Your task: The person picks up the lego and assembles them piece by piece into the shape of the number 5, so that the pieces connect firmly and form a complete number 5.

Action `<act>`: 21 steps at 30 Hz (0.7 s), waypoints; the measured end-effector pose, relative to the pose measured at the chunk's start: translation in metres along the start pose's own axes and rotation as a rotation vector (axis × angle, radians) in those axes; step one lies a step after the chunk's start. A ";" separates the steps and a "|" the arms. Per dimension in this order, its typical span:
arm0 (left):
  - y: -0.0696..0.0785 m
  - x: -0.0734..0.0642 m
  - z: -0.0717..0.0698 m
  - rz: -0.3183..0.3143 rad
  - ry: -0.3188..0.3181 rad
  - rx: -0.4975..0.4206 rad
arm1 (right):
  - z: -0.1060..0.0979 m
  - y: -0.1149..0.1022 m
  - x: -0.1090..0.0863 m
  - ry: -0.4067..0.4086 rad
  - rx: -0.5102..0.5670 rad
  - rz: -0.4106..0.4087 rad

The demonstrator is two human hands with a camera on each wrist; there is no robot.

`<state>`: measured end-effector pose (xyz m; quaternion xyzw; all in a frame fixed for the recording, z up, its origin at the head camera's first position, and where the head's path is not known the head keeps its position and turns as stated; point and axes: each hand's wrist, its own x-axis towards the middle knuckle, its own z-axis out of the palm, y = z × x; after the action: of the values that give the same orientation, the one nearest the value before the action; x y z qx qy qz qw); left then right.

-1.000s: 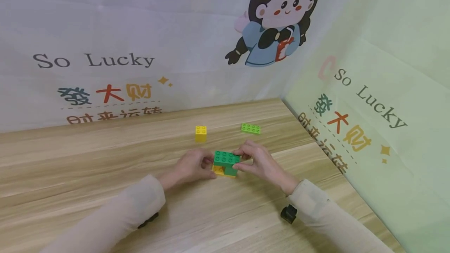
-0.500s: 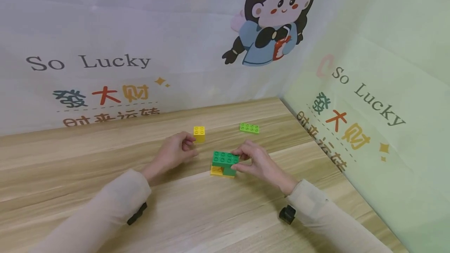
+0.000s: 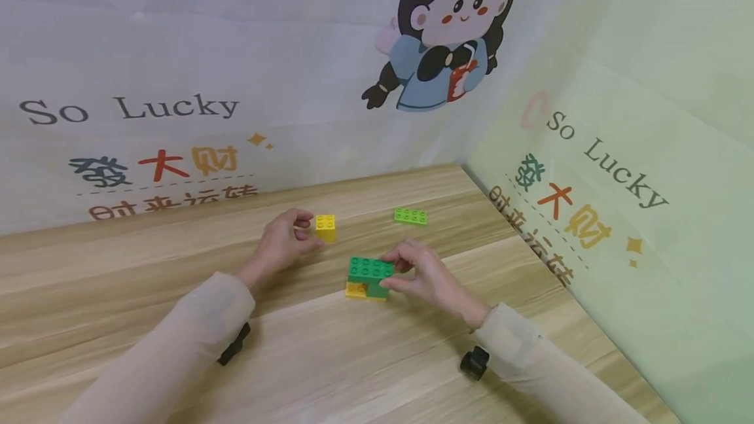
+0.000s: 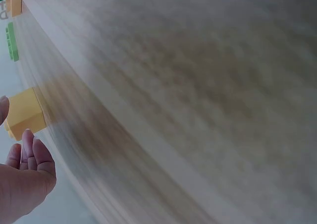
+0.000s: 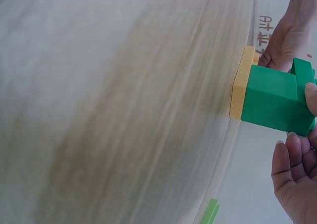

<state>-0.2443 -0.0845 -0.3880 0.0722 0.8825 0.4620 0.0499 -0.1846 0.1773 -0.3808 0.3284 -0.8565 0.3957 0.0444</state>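
Note:
In the head view my left hand (image 3: 283, 241) is beside a yellow brick (image 3: 326, 228) with two-by-two studs. Its thumb and fingers are spread apart at the brick's near and left sides; the left wrist view shows the fingertips (image 4: 42, 157) right at the yellow brick (image 4: 26, 110). My right hand (image 3: 427, 277) pinches the right end of a long dark green brick (image 3: 366, 268). That brick sits atop a smaller green brick (image 5: 270, 95), which stands on a flat yellow plate (image 5: 241, 85). An open space shows under the long brick's left end.
A flat light green brick (image 3: 410, 216) with two rows of studs lies farther back on the wooden table (image 3: 330, 358). Printed white cloth (image 3: 177, 51) hangs behind the table, and another sheet (image 3: 665, 149) runs along its right edge.
My left hand has let go of the stacked bricks and moved left and back to the yellow brick. My right hand keeps its hold on the long green brick. The head view has shifted slightly.

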 end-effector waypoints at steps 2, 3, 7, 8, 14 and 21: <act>-0.001 0.002 0.001 0.007 -0.002 0.002 | 0.000 0.000 0.000 0.002 0.003 0.007; 0.000 0.003 0.001 0.012 -0.004 0.004 | 0.000 0.000 0.000 0.001 0.003 0.011; -0.001 0.006 0.002 0.023 -0.008 0.011 | 0.000 0.000 0.001 0.001 0.001 0.022; -0.001 0.007 0.002 0.022 -0.010 0.013 | 0.000 0.000 0.001 0.001 0.002 0.024; -0.001 0.011 0.005 0.015 -0.011 0.024 | 0.000 0.001 0.000 0.001 0.003 0.023; -0.001 0.016 0.010 0.017 -0.012 0.036 | 0.000 0.001 -0.001 0.002 0.011 0.022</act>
<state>-0.2583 -0.0746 -0.3945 0.0834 0.8897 0.4461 0.0499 -0.1847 0.1783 -0.3820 0.3186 -0.8579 0.4013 0.0391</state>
